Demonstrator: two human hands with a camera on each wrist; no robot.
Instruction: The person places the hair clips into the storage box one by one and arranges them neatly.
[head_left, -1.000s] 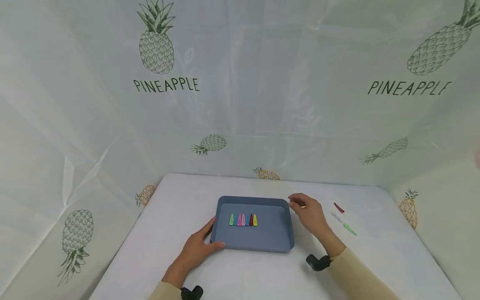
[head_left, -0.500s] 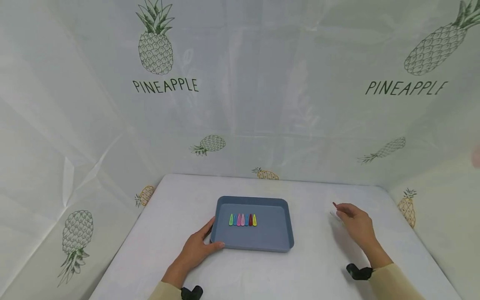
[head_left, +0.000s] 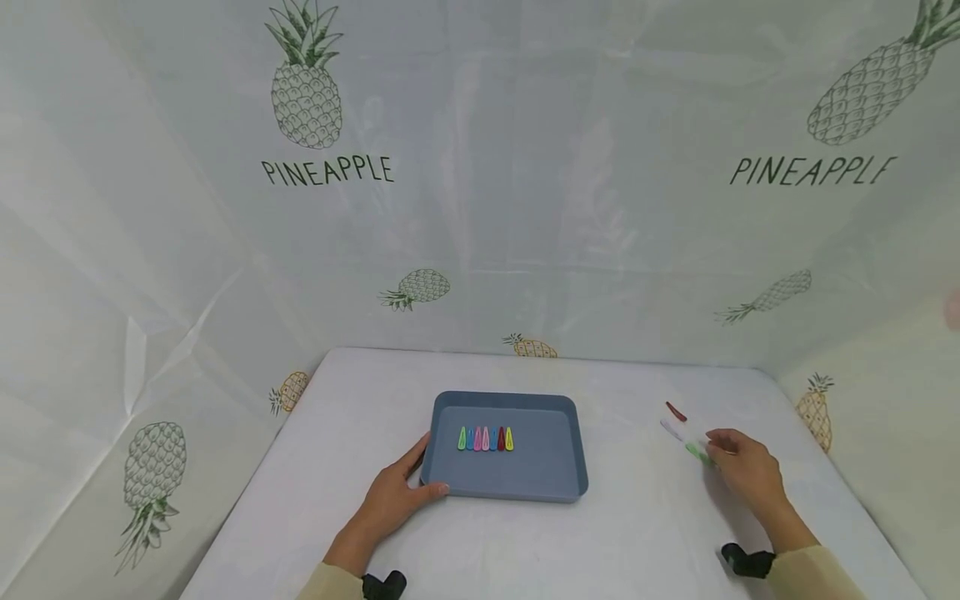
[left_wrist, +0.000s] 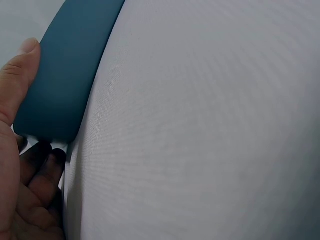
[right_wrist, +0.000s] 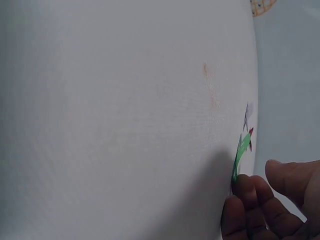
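Note:
My left hand (head_left: pixel 396 500) holds the left front corner of a blue-grey tray (head_left: pixel 547 454). In the left wrist view its thumb (left_wrist: pixel 27 67) lies along the tray wall and the other fingers reach under the corner. Several colourful snap hair clips (head_left: pixel 485 439) stand side by side in a row inside the tray. My right hand (head_left: pixel 750 477) is over the table to the right, fingertips at the near end of a green hair clip (right_wrist: pixel 242 151), the thumb held apart from it. Beyond that clip lie a lavender hair clip (head_left: pixel 671 430) and a dark red one (head_left: pixel 676 412).
A white cloth covers the table (head_left: pixel 630 550). Behind it and at both sides hangs a pale curtain (head_left: pixel 540 208) printed with pineapples. A black wrist-camera mount (head_left: pixel 746 561) sits at my right wrist and another (head_left: pixel 384 585) at my left.
My right hand has gone from the tray's right edge out to the right, past the red hair clip, and down to the green one. The left hand and tray have stayed put.

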